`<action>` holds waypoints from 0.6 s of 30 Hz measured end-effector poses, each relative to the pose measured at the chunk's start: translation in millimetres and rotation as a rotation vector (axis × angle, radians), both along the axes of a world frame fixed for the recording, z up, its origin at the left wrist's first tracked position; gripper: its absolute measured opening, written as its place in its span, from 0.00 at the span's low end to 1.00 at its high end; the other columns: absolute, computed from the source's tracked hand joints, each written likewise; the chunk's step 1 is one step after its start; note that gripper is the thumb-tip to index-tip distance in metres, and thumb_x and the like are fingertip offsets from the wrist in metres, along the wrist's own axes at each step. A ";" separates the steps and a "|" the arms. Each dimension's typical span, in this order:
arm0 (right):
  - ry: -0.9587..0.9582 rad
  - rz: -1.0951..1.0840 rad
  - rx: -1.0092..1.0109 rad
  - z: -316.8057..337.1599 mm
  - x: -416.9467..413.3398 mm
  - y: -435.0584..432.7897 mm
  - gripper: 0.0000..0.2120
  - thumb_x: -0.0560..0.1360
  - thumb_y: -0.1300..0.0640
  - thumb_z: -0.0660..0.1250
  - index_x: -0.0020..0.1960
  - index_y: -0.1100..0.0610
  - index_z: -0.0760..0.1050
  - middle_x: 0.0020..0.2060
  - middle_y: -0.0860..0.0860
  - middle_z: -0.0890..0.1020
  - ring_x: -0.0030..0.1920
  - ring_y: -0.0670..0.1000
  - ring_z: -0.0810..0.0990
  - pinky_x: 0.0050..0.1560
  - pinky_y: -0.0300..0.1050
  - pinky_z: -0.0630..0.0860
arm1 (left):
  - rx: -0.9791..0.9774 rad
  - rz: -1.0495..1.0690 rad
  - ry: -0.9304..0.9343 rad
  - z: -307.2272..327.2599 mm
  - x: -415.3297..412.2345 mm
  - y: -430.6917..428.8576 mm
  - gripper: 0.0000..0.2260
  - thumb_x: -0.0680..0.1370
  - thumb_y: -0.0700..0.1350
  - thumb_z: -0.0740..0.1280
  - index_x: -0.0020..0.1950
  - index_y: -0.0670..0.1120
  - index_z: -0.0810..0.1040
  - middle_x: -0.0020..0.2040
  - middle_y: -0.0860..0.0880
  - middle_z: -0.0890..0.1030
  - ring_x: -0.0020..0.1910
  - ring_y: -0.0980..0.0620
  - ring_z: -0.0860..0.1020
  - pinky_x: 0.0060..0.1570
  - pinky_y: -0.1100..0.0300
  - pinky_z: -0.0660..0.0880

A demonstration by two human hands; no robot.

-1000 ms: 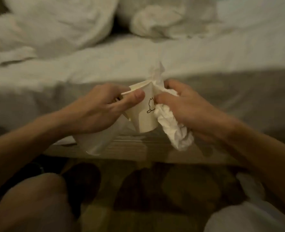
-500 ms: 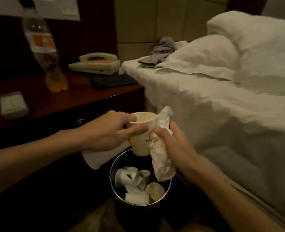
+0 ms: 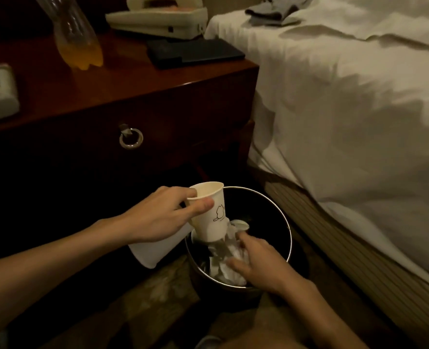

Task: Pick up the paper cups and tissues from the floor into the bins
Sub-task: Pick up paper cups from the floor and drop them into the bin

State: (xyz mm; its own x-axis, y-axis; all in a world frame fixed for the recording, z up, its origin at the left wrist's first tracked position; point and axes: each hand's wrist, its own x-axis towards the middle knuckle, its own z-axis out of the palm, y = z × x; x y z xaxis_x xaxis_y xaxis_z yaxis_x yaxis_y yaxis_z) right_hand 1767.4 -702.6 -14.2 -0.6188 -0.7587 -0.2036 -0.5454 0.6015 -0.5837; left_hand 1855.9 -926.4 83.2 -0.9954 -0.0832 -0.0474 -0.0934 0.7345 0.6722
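Head view: left grip (image 3: 163, 217) clasps white cat-print paper cup (image 3: 211, 215) over round black steel-rimmed bin (image 3: 258, 193); right grip (image 3: 261, 263) splayed, empty, above crumpled white tissue (image 3: 229, 253). Best to lower cup inside rim before release.

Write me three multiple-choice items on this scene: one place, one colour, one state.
1. Where does the bin stand? A on the floor between nightstand and bed; B on the bed; C on the nightstand.
2. The drink in the bottle is: A blue; B orange; C green.
3. The right hand is: A a closed fist; B resting on the bed; C open over the tissue in the bin.
Answers: 1 A, it sits low between both. 2 B, orange shows at the bottle's base. 3 C, its fingers are spread, holding nothing.
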 end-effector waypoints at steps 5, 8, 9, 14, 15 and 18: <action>-0.035 -0.015 -0.009 -2.4 6.5 6.8 0.42 0.64 0.21 0.57 0.72 0.41 0.64 0.66 0.43 0.66 0.68 0.45 0.60 0.65 0.48 0.66 | 0.069 0.004 -0.003 -14.7 -6.4 13.8 0.22 0.75 0.72 0.55 0.39 0.57 0.78 0.37 0.56 0.80 0.32 0.57 0.77 0.30 0.62 0.72; -0.301 -0.191 -0.310 17.4 2.5 8.5 0.49 0.58 0.22 0.67 0.74 0.35 0.55 0.65 0.36 0.63 0.65 0.39 0.64 0.59 0.40 0.69 | 0.098 -0.003 -0.011 -14.6 -8.3 22.9 0.27 0.74 0.74 0.54 0.44 0.54 0.80 0.42 0.49 0.82 0.40 0.51 0.81 0.40 0.47 0.78; -0.405 -0.221 -0.419 23.8 1.5 10.3 0.47 0.58 0.25 0.70 0.72 0.35 0.58 0.66 0.37 0.67 0.63 0.39 0.70 0.54 0.37 0.73 | 0.114 -0.006 -0.010 -13.7 -9.0 27.0 0.27 0.74 0.74 0.54 0.45 0.53 0.80 0.43 0.50 0.83 0.41 0.52 0.81 0.42 0.45 0.78; -0.553 -0.313 -0.816 52.9 -9.3 19.2 0.29 0.66 0.43 0.77 0.60 0.45 0.67 0.53 0.49 0.84 0.50 0.51 0.85 0.45 0.52 0.82 | 0.202 0.019 0.065 3.1 -23.7 53.5 0.26 0.75 0.73 0.54 0.48 0.54 0.79 0.44 0.56 0.83 0.42 0.57 0.81 0.44 0.48 0.79; -0.511 -0.359 -0.847 57.4 -11.4 21.2 0.27 0.66 0.42 0.77 0.58 0.45 0.67 0.51 0.50 0.85 0.49 0.51 0.85 0.45 0.56 0.82 | 0.206 0.049 0.085 5.9 -26.0 56.0 0.24 0.73 0.74 0.53 0.49 0.58 0.76 0.44 0.58 0.82 0.42 0.60 0.81 0.44 0.52 0.78; -0.134 -0.448 -0.772 62.8 -18.8 31.9 0.19 0.68 0.40 0.74 0.50 0.40 0.67 0.48 0.44 0.81 0.46 0.42 0.82 0.38 0.42 0.81 | 0.190 0.135 0.112 10.1 -25.8 55.6 0.25 0.68 0.79 0.54 0.57 0.66 0.67 0.49 0.59 0.81 0.49 0.63 0.80 0.51 0.58 0.75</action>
